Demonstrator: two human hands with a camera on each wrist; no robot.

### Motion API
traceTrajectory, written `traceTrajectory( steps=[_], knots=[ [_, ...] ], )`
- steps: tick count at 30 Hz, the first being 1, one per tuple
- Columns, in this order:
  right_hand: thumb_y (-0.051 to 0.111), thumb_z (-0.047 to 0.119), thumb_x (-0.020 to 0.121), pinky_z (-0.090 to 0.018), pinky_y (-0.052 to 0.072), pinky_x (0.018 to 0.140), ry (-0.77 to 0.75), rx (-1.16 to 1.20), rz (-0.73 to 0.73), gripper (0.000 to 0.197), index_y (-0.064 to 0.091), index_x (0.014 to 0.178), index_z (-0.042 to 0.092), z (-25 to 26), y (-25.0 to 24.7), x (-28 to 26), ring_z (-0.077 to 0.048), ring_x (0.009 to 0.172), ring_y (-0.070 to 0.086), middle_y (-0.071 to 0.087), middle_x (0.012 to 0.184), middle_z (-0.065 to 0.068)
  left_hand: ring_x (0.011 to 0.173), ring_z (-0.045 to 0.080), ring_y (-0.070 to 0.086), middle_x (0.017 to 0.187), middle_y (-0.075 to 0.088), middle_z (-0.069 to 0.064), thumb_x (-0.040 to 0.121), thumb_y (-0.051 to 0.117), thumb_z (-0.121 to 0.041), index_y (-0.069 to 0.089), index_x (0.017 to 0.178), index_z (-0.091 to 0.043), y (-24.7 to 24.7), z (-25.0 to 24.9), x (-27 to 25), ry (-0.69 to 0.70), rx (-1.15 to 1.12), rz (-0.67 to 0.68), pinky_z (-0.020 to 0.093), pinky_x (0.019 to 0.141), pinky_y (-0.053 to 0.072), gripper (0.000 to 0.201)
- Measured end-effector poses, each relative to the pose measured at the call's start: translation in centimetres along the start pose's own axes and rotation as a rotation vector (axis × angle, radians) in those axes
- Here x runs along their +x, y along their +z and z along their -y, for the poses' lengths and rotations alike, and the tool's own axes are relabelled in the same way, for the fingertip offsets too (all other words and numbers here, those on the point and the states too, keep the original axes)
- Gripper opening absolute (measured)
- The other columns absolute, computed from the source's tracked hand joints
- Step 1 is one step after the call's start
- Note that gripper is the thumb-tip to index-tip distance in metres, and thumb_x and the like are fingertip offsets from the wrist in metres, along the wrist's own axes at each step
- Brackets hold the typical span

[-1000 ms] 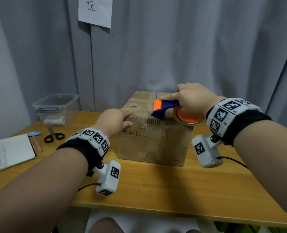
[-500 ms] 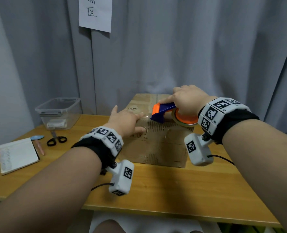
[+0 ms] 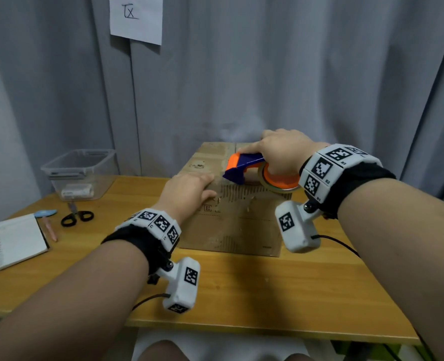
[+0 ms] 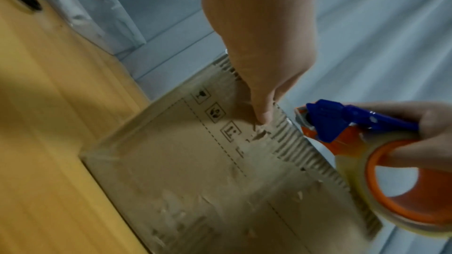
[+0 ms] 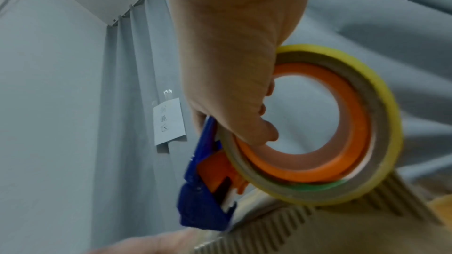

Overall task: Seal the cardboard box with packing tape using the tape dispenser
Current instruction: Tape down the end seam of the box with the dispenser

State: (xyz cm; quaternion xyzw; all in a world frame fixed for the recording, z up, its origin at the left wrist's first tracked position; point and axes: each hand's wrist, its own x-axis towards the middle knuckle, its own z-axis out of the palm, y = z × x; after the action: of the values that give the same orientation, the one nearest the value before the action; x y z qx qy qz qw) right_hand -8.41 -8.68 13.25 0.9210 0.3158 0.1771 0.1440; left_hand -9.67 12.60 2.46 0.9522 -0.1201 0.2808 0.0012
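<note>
Two failure modes from where we stand: our right hand (image 3: 280,155) is clamped round the tape dispenser (image 3: 249,169) at the near top edge of the cardboard box (image 3: 236,220) mid-table, while our left hand (image 3: 189,191) lies flat-fingered on the near-left top corner. If the left eases off, the box probably slides. Tilt the dispenser and the packing tape (image 5: 381,123) likely wrinkles or drifts off the seam.

Bare forearms, banded wrists

Each wrist wears a black band (image 3: 137,241) topped with white blocks of black square codes; a white camera (image 3: 183,285) hangs beneath, trailing a black cable (image 3: 148,299).
</note>
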Motion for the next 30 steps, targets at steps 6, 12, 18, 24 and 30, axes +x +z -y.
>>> traceTrajectory(
  steps=[6, 12, 18, 24, 30],
  knots=[
    [0.05, 0.033, 0.089, -0.035, 0.033, 0.07, -0.066, 0.007, -0.043, 0.056, 0.03, 0.14, 0.047, 3.0, -0.9, 1.9, -0.023, 0.084, 0.042, 0.037, 0.095, 0.001, 0.093, 0.023, 0.063, 0.1, 0.068, 0.0, 0.091, 0.051, -0.042, 0.06, 0.11, -0.023, -0.8, 3.9, -0.5, -0.117, 0.037, 0.067, 0.033, 0.071, 0.048, 0.029],
    [0.041, 0.022, 0.091, -0.035, 0.031, 0.069, -0.113, -0.085, -0.088, 0.058, 0.029, 0.138, 0.052, 1.9, -1.7, 1.4, -0.026, 0.083, 0.043, 0.038, 0.094, -0.001, 0.103, 0.024, 0.061, 0.113, 0.066, 0.002, 0.093, 0.048, -0.043, 0.057, 0.119, -0.021, -1.2, 3.5, -0.1, -0.133, 0.088, 0.139, 0.037, 0.081, 0.049, 0.035],
    [0.045, 0.03, 0.09, -0.034, 0.034, 0.069, -0.01, -0.04, -0.022, 0.056, 0.029, 0.139, 0.053, -0.9, -0.8, -1.6, -0.024, 0.084, 0.046, 0.041, 0.094, 0.0, 0.105, 0.025, 0.06, 0.116, 0.066, 0.003, 0.094, 0.047, -0.039, 0.057, 0.119, -0.02, -1.7, 3.1, -0.1, -0.123, 0.112, 0.157, 0.041, 0.091, 0.048, 0.033],
    [0.044, 0.031, 0.091, -0.033, 0.033, 0.074, -0.024, -0.039, -0.006, 0.057, 0.027, 0.142, 0.049, -0.7, 0.9, -1.3, -0.025, 0.096, 0.048, 0.038, 0.098, 0.002, 0.132, 0.017, 0.041, 0.146, 0.043, -0.002, 0.095, 0.043, -0.045, 0.029, 0.145, -0.032, -1.8, 2.3, 0.4, -0.099, 0.161, 0.283, 0.04, 0.113, 0.019, 0.054],
    [0.047, 0.036, 0.09, -0.033, 0.032, 0.073, -0.011, -0.014, -0.016, 0.054, 0.03, 0.139, 0.051, -0.9, 1.4, -1.1, -0.02, 0.086, 0.04, 0.039, 0.097, 0.003, 0.13, 0.028, 0.043, 0.142, 0.048, 0.008, 0.087, 0.038, -0.066, 0.007, 0.147, -0.041, -2.5, 0.2, 1.0, -0.055, 0.298, 0.434, 0.053, 0.113, 0.015, 0.073]
  ],
)
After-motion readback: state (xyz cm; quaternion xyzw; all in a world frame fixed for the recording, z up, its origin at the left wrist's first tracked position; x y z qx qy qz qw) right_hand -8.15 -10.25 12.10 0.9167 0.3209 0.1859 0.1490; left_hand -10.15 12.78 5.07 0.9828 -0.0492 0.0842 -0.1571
